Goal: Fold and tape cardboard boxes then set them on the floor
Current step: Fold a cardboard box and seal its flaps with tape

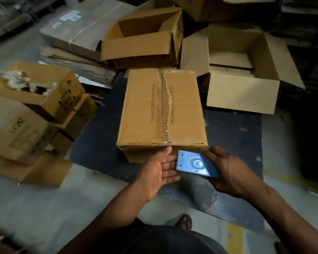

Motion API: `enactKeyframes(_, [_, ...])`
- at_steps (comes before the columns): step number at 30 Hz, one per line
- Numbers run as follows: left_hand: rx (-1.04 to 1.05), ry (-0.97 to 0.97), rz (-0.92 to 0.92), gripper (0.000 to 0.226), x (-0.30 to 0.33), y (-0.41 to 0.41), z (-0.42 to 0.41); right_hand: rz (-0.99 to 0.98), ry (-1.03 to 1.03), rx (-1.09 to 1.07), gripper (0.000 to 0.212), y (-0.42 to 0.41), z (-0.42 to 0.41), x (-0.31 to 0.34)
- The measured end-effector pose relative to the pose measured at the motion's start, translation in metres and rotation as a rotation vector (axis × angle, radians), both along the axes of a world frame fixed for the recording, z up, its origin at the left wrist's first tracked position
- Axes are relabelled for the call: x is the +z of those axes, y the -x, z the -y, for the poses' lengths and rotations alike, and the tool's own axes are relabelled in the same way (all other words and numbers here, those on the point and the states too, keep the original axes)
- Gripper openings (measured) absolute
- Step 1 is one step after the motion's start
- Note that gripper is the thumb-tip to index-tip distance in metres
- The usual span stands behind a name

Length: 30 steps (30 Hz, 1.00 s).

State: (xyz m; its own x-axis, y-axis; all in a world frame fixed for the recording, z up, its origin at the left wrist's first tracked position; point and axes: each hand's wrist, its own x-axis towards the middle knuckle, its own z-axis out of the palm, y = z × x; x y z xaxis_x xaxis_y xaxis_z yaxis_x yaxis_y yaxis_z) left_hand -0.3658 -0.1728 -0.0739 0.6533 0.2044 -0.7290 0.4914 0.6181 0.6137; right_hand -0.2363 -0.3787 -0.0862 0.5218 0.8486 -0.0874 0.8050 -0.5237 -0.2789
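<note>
We see a closed cardboard box on a dark mat, just beyond our hands, right hand gripping a blue tape dispenser, left hand open, palm up, touching its toothed edge

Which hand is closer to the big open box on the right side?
The right hand. It grips the blue tape dispenser just below the open box. The left hand is farther left, open, by the closed box.

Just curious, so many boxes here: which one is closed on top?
The box printed PATANJALI FOODS LIMITED, right before both hands; its flaps are shut, the others gape open.
</note>
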Motion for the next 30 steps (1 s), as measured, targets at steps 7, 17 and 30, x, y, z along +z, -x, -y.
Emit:
enactKeyframes(7, [0.335,0.169,0.097,0.02,0.022,0.034,-0.063,-0.124,-0.222,0.151,0.083,0.021,-0.098,0.066])
enactKeyframes(17, [0.526,-0.224,-0.052,0.017,-0.025,0.072,-0.167,0.034,0.202,0.318,0.07,-0.011,-0.142,0.081])
enactKeyframes(30, [0.515,-0.372,-0.099,0.019,-0.04,0.057,-0.179,0.087,0.347,0.323,0.073,-0.007,-0.177,0.069])
